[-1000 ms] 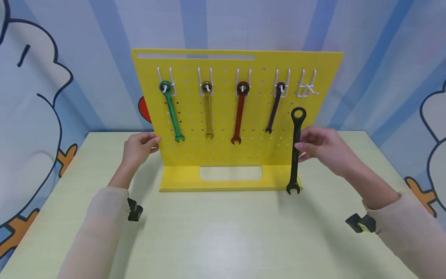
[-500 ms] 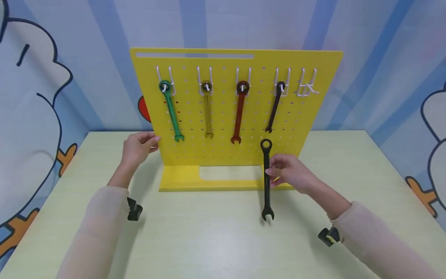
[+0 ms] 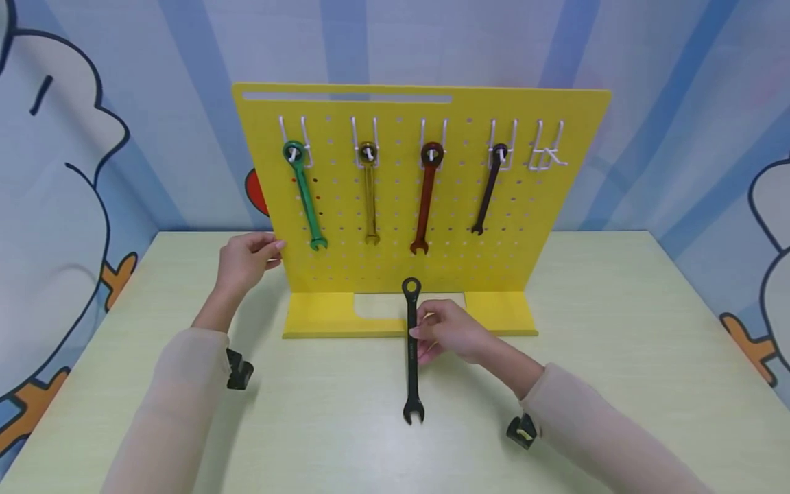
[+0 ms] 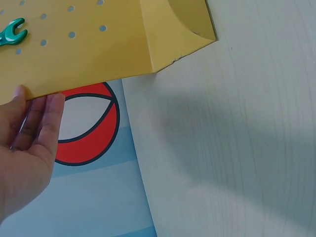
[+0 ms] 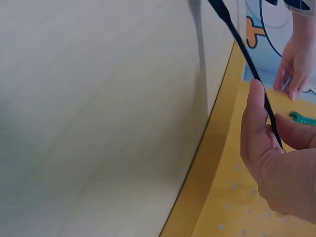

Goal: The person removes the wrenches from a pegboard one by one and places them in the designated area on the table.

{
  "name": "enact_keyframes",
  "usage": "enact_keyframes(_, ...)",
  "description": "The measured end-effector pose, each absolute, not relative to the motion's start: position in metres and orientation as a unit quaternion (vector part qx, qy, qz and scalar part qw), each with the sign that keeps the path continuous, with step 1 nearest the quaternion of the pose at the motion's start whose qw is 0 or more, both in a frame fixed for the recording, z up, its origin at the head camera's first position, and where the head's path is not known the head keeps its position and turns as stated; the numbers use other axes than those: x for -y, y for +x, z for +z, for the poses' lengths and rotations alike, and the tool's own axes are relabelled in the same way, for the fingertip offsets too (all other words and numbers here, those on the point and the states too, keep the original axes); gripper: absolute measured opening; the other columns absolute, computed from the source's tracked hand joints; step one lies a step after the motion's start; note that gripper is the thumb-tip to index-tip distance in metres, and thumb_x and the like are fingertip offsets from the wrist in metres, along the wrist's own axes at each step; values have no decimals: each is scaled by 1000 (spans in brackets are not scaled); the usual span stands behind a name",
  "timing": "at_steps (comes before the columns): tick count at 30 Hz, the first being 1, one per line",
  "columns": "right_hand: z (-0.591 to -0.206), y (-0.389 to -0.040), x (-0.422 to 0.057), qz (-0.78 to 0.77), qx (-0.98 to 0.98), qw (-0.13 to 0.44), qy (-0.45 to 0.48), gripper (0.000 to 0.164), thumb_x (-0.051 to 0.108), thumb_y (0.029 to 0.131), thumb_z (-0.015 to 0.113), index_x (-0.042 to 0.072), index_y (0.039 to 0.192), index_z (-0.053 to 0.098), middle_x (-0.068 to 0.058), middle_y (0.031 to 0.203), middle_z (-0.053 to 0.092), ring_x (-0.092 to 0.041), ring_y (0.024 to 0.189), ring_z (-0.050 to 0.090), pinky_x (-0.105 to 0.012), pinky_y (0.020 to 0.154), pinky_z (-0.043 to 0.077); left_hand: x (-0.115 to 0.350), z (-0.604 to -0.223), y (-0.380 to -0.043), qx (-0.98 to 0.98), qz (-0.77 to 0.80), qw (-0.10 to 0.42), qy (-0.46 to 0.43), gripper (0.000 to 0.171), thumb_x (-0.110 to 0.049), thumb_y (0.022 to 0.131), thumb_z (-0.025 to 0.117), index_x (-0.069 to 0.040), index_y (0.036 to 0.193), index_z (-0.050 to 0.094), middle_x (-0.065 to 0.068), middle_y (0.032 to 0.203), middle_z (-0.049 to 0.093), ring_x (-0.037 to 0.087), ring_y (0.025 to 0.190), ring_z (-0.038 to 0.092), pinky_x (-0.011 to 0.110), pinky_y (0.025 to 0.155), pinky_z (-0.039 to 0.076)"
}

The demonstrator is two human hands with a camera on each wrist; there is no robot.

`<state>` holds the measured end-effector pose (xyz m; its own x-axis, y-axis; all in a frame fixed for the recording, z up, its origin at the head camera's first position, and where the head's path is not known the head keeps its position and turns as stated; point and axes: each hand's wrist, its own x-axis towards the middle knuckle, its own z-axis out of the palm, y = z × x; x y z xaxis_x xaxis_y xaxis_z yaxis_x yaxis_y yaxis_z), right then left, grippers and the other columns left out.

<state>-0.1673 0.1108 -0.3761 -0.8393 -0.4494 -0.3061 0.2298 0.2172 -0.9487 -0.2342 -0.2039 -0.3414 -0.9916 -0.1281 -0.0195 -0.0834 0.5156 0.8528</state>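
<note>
In the head view, my right hand (image 3: pixel 453 331) pinches a black combination wrench (image 3: pixel 412 363) by its shank, ring end up and open end down. The wrench is in front of the yellow pegboard (image 3: pixel 395 271), above the table. My left hand (image 3: pixel 243 264) holds the board's left edge, thumb at the front and fingers behind, as the left wrist view shows. On the board's hooks hang a green wrench (image 3: pixel 306 206), a yellowish wrench (image 3: pixel 370 199), a red wrench (image 3: pixel 426 199) and a smaller dark wrench (image 3: pixel 487 195).
At the board's upper right, a white double hook (image 3: pixel 546 154) carries no wrench. The board's foot (image 3: pixel 321 319) rests on the pale table (image 3: pixel 345 425). Behind stands a blue striped backdrop (image 3: pixel 432 41) with cartoon figures.
My right hand has carried the black wrench left and down, from before the board's right side to below its middle, over the front table area. My left hand stays at the board's edge.
</note>
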Motion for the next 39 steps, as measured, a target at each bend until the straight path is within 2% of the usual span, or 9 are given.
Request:
enact_keyframes(7, -382, -161, -85, -618, -721, 305, -71, 6, -7, 88, 54, -5, 85, 49, -17, 66, 62, -24, 53, 62, -43, 57, 55, 204, -342, -235, 872, -484, 23, 61, 34, -22, 92, 54, 3, 115, 58, 19, 111, 59, 29, 97, 59, 31, 80, 51)
enact_keyframes(16, -390, -151, -56, -606, -718, 335, -71, 6, -6, 86, 56, -7, 82, 51, -21, 64, 62, -26, 50, 63, -42, 53, 55, 204, -340, -234, 874, -482, 20, 59, 34, -21, 92, 54, 3, 115, 58, 19, 111, 59, 29, 98, 59, 29, 78, 51)
enact_keyframes(26, -396, -139, -19, -616, -694, 368, -57, 14, -11, 83, 58, -6, 72, 49, -26, 61, 60, -28, 48, 61, -41, 51, 55, 203, -341, -236, 875, -479, 18, 67, 33, -22, 92, 53, 2, 115, 59, 18, 111, 58, 28, 97, 59, 30, 80, 51)
enact_keyframes(34, -400, -134, 2, -608, -692, 387, -50, 17, -10, 83, 58, -7, 68, 49, -26, 62, 61, -37, 55, 63, -38, 50, 55, 203, -341, -235, 877, -476, 21, 61, 34, -22, 92, 53, 3, 115, 59, 19, 110, 59, 28, 97, 59, 29, 79, 51)
enact_keyframes(39, -405, -132, 11, -605, -692, 392, -45, 21, -10, 84, 57, -4, 65, 48, -24, 60, 60, -36, 55, 64, -38, 50, 55, 203, -341, -234, 876, -479, 21, 61, 34, -22, 93, 53, 3, 115, 58, 19, 110, 58, 28, 97, 59, 30, 80, 51)
